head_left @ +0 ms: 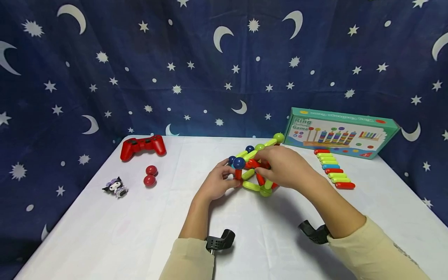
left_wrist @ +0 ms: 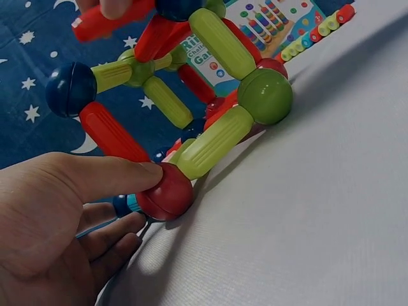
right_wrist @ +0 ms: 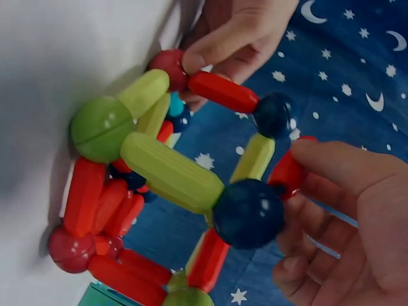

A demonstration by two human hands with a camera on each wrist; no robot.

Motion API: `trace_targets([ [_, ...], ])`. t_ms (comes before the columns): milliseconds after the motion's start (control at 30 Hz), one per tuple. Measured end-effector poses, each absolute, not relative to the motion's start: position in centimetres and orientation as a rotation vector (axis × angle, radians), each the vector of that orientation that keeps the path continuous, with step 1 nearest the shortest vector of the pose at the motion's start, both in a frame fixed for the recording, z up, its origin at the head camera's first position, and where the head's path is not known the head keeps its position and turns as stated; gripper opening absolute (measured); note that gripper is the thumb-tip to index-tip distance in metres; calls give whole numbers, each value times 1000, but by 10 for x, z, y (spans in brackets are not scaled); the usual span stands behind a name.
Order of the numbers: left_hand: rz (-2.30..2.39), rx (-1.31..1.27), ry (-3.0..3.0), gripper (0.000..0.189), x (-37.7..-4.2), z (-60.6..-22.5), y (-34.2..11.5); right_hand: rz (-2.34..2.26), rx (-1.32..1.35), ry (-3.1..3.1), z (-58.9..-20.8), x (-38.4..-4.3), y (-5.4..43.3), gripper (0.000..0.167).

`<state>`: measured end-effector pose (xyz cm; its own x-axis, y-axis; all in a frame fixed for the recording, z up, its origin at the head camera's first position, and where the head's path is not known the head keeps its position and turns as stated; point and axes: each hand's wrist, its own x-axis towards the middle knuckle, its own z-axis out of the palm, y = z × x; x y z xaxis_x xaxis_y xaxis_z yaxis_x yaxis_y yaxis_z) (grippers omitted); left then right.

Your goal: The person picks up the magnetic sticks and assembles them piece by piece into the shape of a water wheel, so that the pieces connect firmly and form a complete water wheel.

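Observation:
A framework of red and yellow-green rods joined by coloured balls stands on the white table. My left hand grips its lower near-left corner, the thumb on a red ball and the other fingers behind it. From that ball a red rod rises to a dark blue ball. My right hand pinches a short red rod between thumb and fingers, its end at another dark blue ball on top of the frame. A green ball forms a low corner.
Right of the frame lies a row of loose rods, before a green game box. At the left are a red game controller, two red balls and a small figurine. A starry blue cloth hangs behind.

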<state>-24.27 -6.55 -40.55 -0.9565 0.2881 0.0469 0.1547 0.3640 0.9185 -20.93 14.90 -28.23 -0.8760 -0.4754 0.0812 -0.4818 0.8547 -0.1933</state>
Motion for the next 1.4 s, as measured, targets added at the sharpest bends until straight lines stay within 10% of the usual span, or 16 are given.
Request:
trace_targets([
  [867,1659,395,2496,14,-242,-406,-64,215,748,-3011,-289,-215,137,28],
  [1400,1656,381,2483,18,-241,-406,-64,583,361,-3014,-319,-208,310,25],
])
